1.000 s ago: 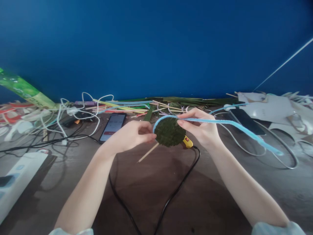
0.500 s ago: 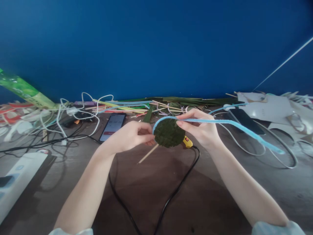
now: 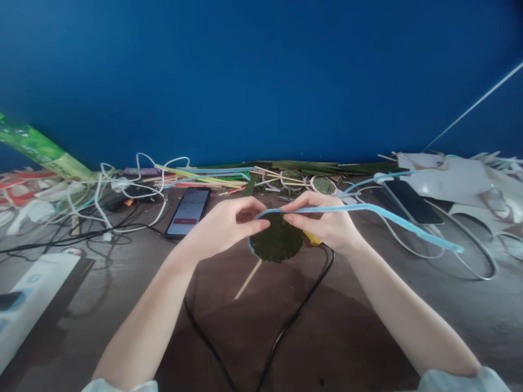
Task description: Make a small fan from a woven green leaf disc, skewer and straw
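Note:
A round dark green disc [image 3: 278, 239], which looks made of leaf pieces, is held up above the table, with a thin wooden stick [image 3: 247, 280] jutting from its lower left. Along its left and top rim runs a fuzzy light blue pipe cleaner [image 3: 392, 216], whose loose end stretches off to the right. My left hand [image 3: 229, 226] pinches the upper left rim, thumb on the disc's face. Just beside it, my right hand [image 3: 327, 220] is closed on the pipe cleaner at the top edge. Partly hidden behind the disc is a yellow tool [image 3: 312, 238] with a black cord.
A phone [image 3: 188, 212] with a lit screen lies left of centre, a dark phone [image 3: 412, 201] at right. White cables [image 3: 98, 201] tangle beside a green bottle [image 3: 41, 147]. A power strip [image 3: 41, 299] sits front left. Small edged discs [image 3: 324, 185] and sticks line the blue wall [image 3: 261, 81].
My left hand has shifted up to the top rim and my right hand has moved left, close to it. The disc is slightly lower, and the pipe cleaner now follows more of its left edge.

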`<state>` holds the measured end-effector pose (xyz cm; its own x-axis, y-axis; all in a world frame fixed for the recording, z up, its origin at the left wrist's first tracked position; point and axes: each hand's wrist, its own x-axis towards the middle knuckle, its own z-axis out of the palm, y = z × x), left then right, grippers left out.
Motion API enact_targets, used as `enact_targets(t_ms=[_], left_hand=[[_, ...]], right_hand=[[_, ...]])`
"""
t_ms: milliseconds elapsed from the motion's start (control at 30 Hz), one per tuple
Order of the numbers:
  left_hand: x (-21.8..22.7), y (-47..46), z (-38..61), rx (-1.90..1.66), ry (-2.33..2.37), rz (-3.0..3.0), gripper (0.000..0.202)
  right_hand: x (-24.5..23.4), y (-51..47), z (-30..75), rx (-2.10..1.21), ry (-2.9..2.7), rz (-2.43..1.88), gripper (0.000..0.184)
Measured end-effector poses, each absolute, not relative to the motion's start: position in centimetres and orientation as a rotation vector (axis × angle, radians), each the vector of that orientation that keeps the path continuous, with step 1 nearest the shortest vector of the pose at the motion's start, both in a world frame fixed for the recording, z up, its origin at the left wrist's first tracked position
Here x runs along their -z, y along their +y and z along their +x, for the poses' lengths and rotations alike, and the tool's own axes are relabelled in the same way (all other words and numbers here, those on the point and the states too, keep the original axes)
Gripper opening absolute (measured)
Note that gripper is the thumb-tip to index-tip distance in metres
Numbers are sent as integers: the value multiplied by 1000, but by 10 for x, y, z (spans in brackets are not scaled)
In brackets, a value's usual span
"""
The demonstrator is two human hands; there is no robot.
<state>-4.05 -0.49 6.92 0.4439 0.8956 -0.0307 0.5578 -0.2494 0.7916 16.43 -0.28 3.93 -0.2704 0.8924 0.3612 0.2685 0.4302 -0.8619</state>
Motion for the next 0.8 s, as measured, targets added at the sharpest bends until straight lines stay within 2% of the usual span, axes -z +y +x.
enact_targets(t_ms=[567, 800], left_hand=[[-60, -4, -35, -529, 1336, 1987, 31], [-61, -2, -37, -485, 1245, 1974, 23]], right_hand=[[-40, -4, 155, -1044, -1768, -1038, 6], [-41, -5, 156, -1145, -1769, -1017, 9]])
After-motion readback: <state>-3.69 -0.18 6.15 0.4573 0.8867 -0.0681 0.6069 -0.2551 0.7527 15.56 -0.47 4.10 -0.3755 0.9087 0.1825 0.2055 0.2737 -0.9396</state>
